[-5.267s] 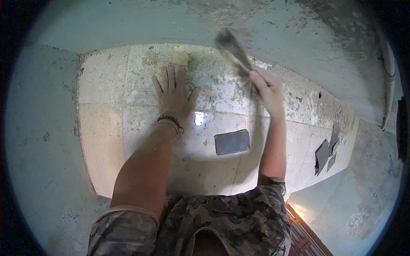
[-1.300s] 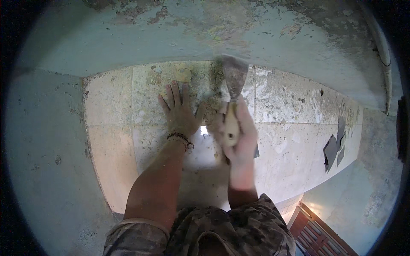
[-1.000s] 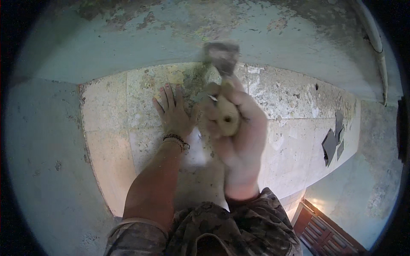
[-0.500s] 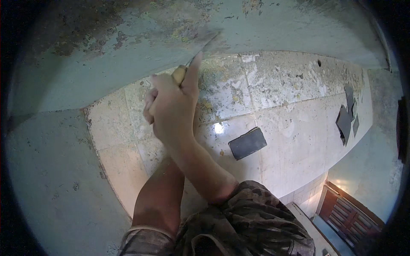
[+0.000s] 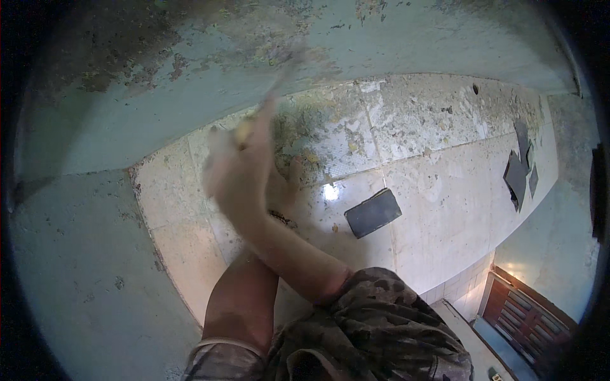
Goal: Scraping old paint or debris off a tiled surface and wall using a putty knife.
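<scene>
Your right hand [image 5: 238, 168] crosses over to the left of the tiled ledge [image 5: 445, 209], fist closed round the yellowish handle of one scraper [image 5: 270, 95], whose long axis runs up and rightward from the hand so the blurred blade meets the peeling green wall [image 5: 159, 108] just above the ledge's far edge. Your left hand [image 5: 289, 184] lies mostly hidden behind that forearm, fingers seemingly flat on the tile, so I cannot tell how wide it is. Further right sit one dark rectangular block [image 5: 373, 213] mid-ledge and three dark scraps [image 5: 518, 171] at the right end.
</scene>
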`<state>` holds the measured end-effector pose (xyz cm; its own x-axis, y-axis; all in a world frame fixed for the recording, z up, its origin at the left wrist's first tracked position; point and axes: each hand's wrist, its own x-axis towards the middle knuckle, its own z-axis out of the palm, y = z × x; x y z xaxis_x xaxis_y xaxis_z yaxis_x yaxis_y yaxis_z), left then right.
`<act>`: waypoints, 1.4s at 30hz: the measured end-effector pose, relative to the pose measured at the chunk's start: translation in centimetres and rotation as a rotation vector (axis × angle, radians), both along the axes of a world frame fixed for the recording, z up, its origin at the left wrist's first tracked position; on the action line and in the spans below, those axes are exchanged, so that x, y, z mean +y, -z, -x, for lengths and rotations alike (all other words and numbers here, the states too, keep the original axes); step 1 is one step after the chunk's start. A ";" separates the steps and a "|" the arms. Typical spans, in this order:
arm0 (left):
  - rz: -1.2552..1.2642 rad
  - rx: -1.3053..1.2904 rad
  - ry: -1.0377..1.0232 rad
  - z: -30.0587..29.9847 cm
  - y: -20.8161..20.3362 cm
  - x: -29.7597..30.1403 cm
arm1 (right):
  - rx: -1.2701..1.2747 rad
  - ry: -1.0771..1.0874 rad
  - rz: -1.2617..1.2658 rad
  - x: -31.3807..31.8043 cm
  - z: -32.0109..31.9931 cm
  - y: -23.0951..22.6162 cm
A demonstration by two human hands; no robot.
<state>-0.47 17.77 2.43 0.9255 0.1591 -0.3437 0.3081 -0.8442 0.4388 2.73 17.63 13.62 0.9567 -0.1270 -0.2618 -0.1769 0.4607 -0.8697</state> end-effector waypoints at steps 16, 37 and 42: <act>-0.435 -0.255 0.085 -0.4 4.8 -3.9 | 0.164 0.208 -0.138 -2.4 -5.1 4.2; -0.478 -0.212 0.104 1.2 4.9 -0.1 | 0.008 0.269 0.231 -2.4 -4.2 0.4; -0.473 -0.198 0.107 1.6 5.3 0.2 | 0.058 0.258 0.207 -3.5 -4.9 0.6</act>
